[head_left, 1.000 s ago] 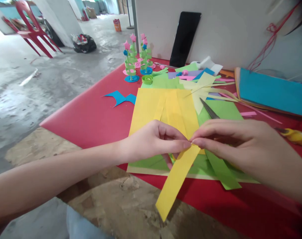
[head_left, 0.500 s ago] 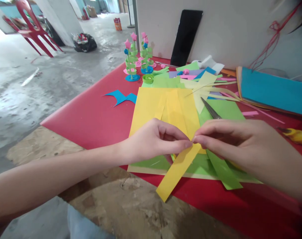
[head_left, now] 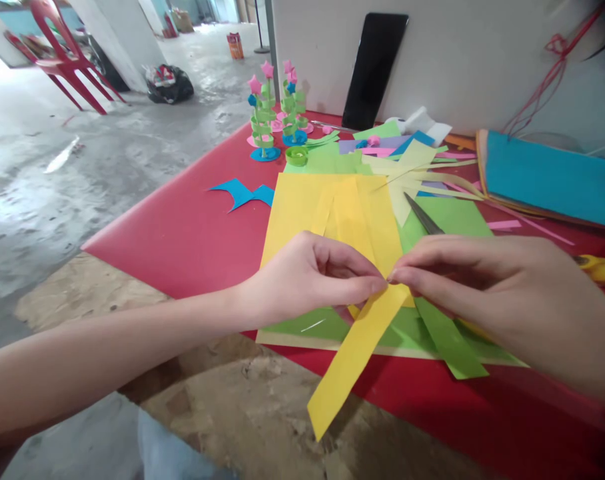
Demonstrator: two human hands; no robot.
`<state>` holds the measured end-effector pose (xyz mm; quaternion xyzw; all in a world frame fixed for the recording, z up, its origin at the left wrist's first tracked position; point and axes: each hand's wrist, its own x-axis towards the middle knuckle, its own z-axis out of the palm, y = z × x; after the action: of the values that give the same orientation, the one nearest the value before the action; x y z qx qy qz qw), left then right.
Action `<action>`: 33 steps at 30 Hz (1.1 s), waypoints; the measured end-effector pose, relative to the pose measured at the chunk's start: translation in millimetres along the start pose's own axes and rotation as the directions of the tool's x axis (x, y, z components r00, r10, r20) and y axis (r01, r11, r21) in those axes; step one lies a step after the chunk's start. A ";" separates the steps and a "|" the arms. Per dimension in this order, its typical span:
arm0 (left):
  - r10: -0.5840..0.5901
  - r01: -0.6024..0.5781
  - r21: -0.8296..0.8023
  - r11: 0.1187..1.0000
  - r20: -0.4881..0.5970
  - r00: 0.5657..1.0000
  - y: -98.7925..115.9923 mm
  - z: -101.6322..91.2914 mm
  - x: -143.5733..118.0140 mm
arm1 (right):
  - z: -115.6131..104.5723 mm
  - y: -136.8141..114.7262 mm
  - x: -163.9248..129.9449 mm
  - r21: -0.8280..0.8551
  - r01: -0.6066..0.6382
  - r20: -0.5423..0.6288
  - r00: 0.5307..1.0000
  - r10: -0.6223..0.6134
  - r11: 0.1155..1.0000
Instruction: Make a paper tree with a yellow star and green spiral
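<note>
My left hand (head_left: 327, 277) and my right hand (head_left: 472, 283) meet fingertip to fingertip, both pinching the upper end of a yellow paper strip (head_left: 355, 363). The strip's free end slants down toward me past the table edge. How its pinched end is folded is hidden behind my fingers. Beneath my hands lie a yellow sheet (head_left: 297, 213) and green paper (head_left: 462, 217). A green strip (head_left: 455, 347) lies under my right hand. Just beyond that hand, the pointed blades of a dark metal tool (head_left: 422, 213) rest on the paper.
Small paper plants (head_left: 265, 130) with pink stars stand at the back left. Blue scraps (head_left: 242, 193) lie on the red table cover (head_left: 182, 233). A black phone (head_left: 376, 70) leans on the wall. Blue paper (head_left: 552, 177) and a yellow-handled tool (head_left: 600, 269) are at right.
The free end of the yellow strip has swung lower and a little closer to me, showing more of its length. Both hands keep their pinch, with only a slight shift.
</note>
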<state>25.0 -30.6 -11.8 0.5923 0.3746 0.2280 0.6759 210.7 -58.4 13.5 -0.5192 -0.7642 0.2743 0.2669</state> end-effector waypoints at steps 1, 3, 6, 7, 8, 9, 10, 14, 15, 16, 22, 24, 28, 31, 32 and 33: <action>-0.004 0.004 0.004 1.000 0.003 1.000 0.5 0.1 0.1 | 0.1 -0.1 -0.1 -0.002 0.000 -0.002 1.000 0.000 1.000; -0.007 0.007 0.004 1.000 0.018 1.000 1.0 0.2 -0.2 | 0.7 -0.2 -0.1 -0.003 0.005 -0.008 1.000 -0.005 1.000; 0.005 -0.003 -0.029 1.000 0.065 0.998 0.0 0.3 -1.4 | 1.8 -0.2 0.3 -0.011 0.003 -0.008 1.000 -0.003 1.000; 0.012 -0.009 -0.045 0.999 0.083 0.997 -0.6 0.3 -1.7 | 2.0 -0.1 0.3 -0.014 0.006 -0.005 1.000 -0.006 1.000; 0.016 -0.010 -0.057 0.998 0.099 0.995 -1.2 0.3 -2.0 | 2.1 0.1 0.1 -0.019 0.007 -0.001 1.000 -0.007 1.000; 0.015 -0.009 -0.064 0.998 0.109 0.994 -1.6 0.4 -2.1 | 2.2 0.2 -0.1 -0.026 0.007 0.000 1.000 -0.007 1.000; 0.015 -0.008 -0.066 0.998 0.113 0.994 -1.9 0.5 -2.1 | 2.2 0.3 -0.4 -0.032 0.013 -0.003 1.000 -0.013 0.999; 0.004 -0.004 0.008 1.000 0.063 0.998 -1.0 1.2 -1.7 | 2.7 -0.2 -1.7 -0.054 0.038 -0.011 0.999 -0.038 0.998; 0.000 -0.001 0.031 1.000 0.049 0.999 -0.5 1.2 -1.5 | 2.8 -0.3 -1.9 -0.057 0.049 -0.011 0.999 -0.050 0.997; -0.007 0.005 0.048 0.999 0.040 0.999 -0.1 1.2 -1.4 | 2.8 -0.2 -2.0 -0.060 0.059 -0.011 0.998 -0.060 0.996; 0.004 -0.004 0.022 1.000 0.025 1.000 -1.7 -1.0 0.3 | 2.6 1.5 -1.7 -0.075 0.078 -0.015 0.997 -0.080 0.994; 0.004 -0.004 0.005 1.000 0.025 1.000 -2.6 -1.6 0.7 | 2.7 1.2 -1.9 -0.076 0.078 -0.016 0.997 -0.080 0.994; -0.012 0.014 -0.031 0.999 0.071 0.997 -1.9 -1.6 0.1 | 2.7 -0.7 -2.8 -0.082 0.088 -0.036 0.995 -0.092 0.993; -0.015 0.019 -0.044 0.999 0.094 0.995 -0.2 -1.6 -1.0 | 3.0 -1.2 -2.6 -0.085 0.092 -0.044 0.994 -0.096 0.992; -0.020 0.025 -0.050 0.998 0.096 0.995 0.1 -1.7 -1.1 | 3.2 -1.0 -2.3 -0.081 0.093 -0.044 0.994 -0.096 0.992; -0.029 0.034 -0.060 0.998 0.094 0.995 0.3 -1.8 -1.1 | 3.3 -0.9 -2.0 -0.075 0.091 -0.044 0.995 -0.094 0.993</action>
<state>22.9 -30.2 -11.3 0.5752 0.3450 0.2009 0.7139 208.4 -61.0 11.5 -0.4990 -0.7903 0.2211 0.2784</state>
